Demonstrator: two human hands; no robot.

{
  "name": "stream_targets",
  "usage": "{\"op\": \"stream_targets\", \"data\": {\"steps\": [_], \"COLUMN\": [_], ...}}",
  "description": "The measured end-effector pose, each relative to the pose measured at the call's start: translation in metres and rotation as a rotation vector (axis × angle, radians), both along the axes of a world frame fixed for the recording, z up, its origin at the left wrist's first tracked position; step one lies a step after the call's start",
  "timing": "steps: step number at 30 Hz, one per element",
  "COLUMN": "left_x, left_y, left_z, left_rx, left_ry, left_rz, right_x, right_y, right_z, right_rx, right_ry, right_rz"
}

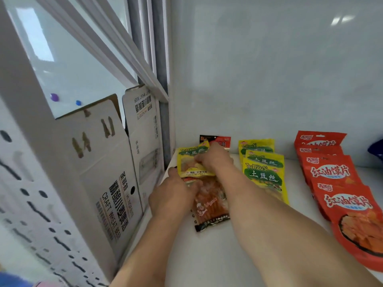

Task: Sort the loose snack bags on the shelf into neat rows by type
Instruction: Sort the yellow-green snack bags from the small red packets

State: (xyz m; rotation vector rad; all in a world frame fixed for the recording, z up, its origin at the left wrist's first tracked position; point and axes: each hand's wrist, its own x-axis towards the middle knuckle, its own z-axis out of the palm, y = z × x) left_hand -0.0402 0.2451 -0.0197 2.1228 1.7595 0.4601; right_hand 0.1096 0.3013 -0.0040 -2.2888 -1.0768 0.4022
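Note:
On the white shelf (211,257) a loose yellow-green bag (190,160) lies at the back left, and my right hand (215,158) grips its right side. My left hand (174,195) rests on the top left of a clear bag of orange-red sticks (211,206) that lies under the yellow bag. A red-and-black bag (219,140) peeks out behind my right hand. Right of my arm is a row of three overlapping yellow-green bags (263,175). Further right runs a row of several red bags (339,183).
Two white cardboard beer cartons (107,175) stand upright just left of the shelf. The shelf's white back wall (269,79) rises behind the bags. A dark blue object (376,150) shows at the right edge. A perforated white panel (31,214) fills the lower left.

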Motion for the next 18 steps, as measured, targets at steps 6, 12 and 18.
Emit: {"op": "stream_targets", "data": {"steps": [6, 12, 18], "left_x": [0.003, 0.000, 0.008], "left_y": [-0.001, -0.003, -0.029], "left_z": [-0.002, -0.001, 0.001], "left_rx": [-0.012, 0.081, 0.241], "left_ry": [-0.081, -0.114, -0.073], "left_rz": [-0.020, 0.009, -0.031], "right_x": [0.018, 0.035, 0.051], "right_y": [-0.012, -0.056, -0.117], "right_z": [0.004, 0.014, 0.016], "right_rx": [0.362, 0.614, 0.751], "right_ry": [0.247, 0.400, 0.493], "right_rz": [-0.025, -0.084, -0.178]}}
